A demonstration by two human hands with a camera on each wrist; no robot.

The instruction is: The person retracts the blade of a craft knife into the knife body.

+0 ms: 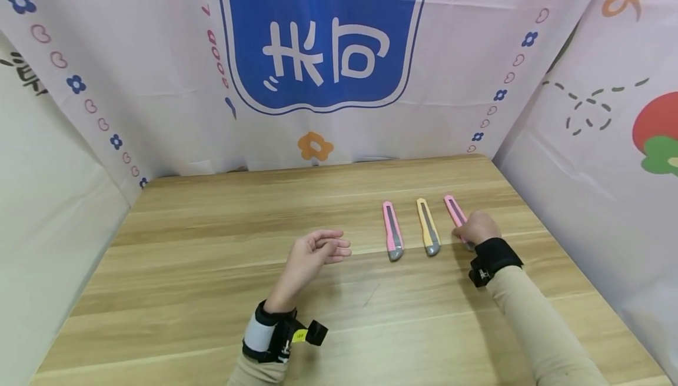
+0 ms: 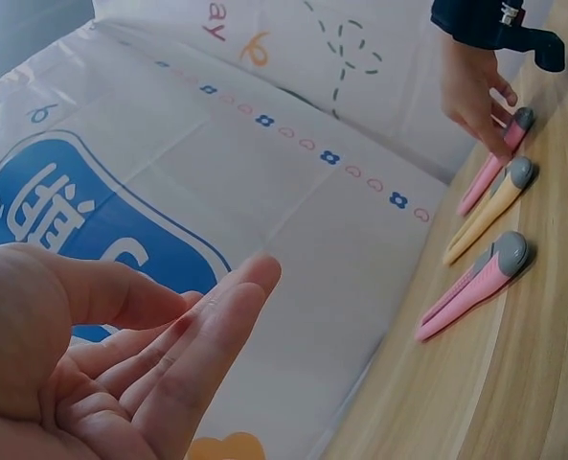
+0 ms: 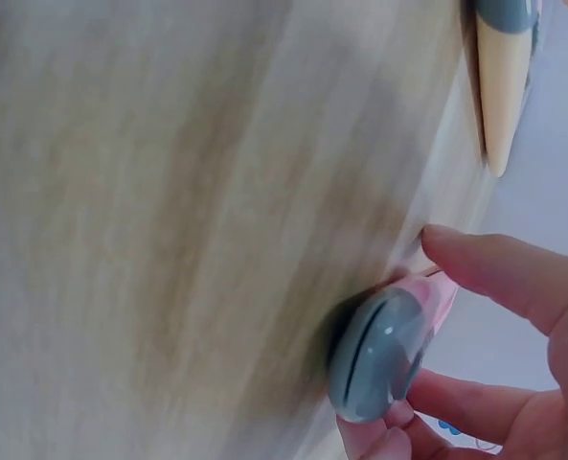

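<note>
Three box cutters lie side by side on the wooden table: a pink cutter (image 1: 392, 230) on the left, a yellow cutter (image 1: 428, 227) in the middle and a second pink cutter (image 1: 455, 210) on the right. My right hand (image 1: 478, 228) is down at the right-hand pink cutter and covers part of its lower half. In the right wrist view, the thumb and fingers lie on opposite sides of its body, behind the grey end (image 3: 374, 359). My left hand (image 1: 318, 249) hovers left of the row, palm turned inward, fingers loosely extended and holding nothing.
The wooden table (image 1: 212, 268) ends at a white printed cloth (image 1: 159, 80) hanging behind it. More pale cloth (image 1: 598, 186) hangs along the right side. Each wrist wears a black strap (image 1: 495, 256) with a small camera.
</note>
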